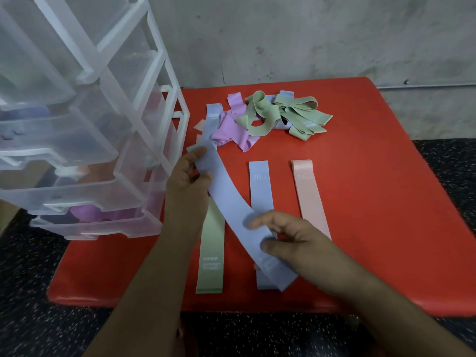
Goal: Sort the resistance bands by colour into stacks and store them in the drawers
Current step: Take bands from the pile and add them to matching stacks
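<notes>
Head: blue band (258, 186) reads 20, pink band (307, 194) 15.

The table's (386, 202) left edge is blocked by the clear drawer unit (103, 124), its far middle by a heap of tangled bands (270, 117), its near middle by three flat bands (258, 191). Bare surface is left along the right edge.

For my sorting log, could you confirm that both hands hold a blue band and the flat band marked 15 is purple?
Not quite: in the head view the flat band marked 15 is pink. The left hand and right hand do hold a blue band.
</notes>
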